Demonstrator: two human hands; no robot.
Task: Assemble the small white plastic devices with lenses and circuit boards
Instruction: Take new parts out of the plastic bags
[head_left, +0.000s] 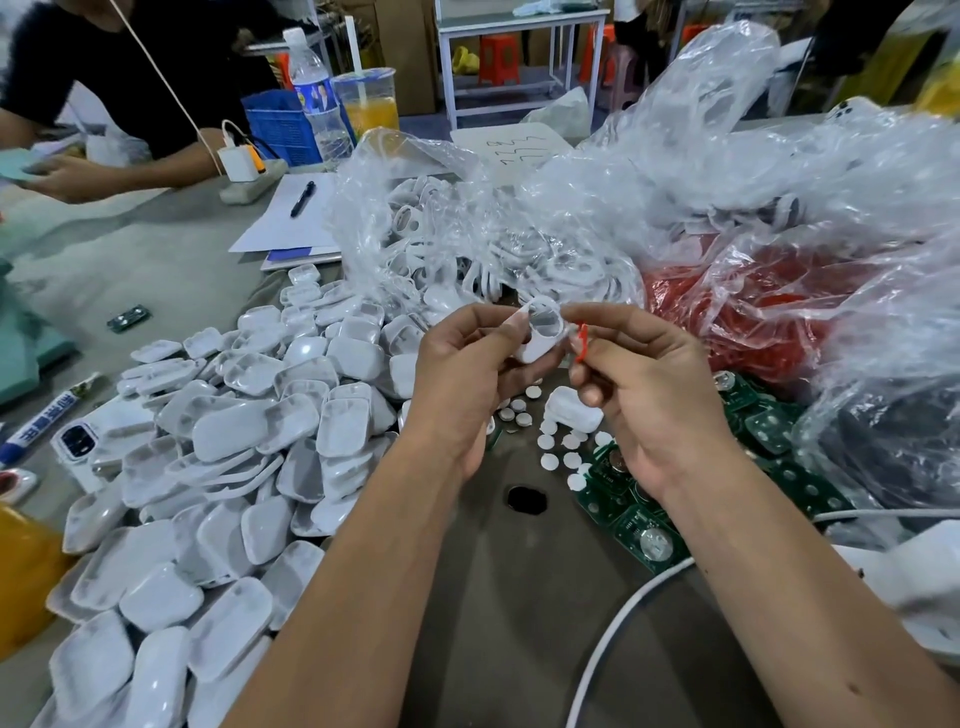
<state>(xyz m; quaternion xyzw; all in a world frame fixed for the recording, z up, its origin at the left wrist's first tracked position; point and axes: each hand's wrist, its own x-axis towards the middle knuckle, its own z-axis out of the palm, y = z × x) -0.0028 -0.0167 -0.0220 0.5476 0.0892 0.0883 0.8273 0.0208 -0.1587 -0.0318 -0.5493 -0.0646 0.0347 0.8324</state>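
Both forearms are bare from the lower edge of the picture up to the wrists; no sleeve, watch, bracelet or glove is seen on them. The left hand (457, 374) and the right hand (644, 395) wear no rings. The fingernails are long and pointed, with a pale polish; one nail (521, 313) on the left hand shows this shape clearly. A small dark mark sits on the right forearm.

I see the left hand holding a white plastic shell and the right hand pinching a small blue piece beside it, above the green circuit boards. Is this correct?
Not quite. The piece pinched in the right hand is red, not blue, as the head view shows. The rest holds: the left hand holds the white plastic shell, with green circuit boards on the table below.
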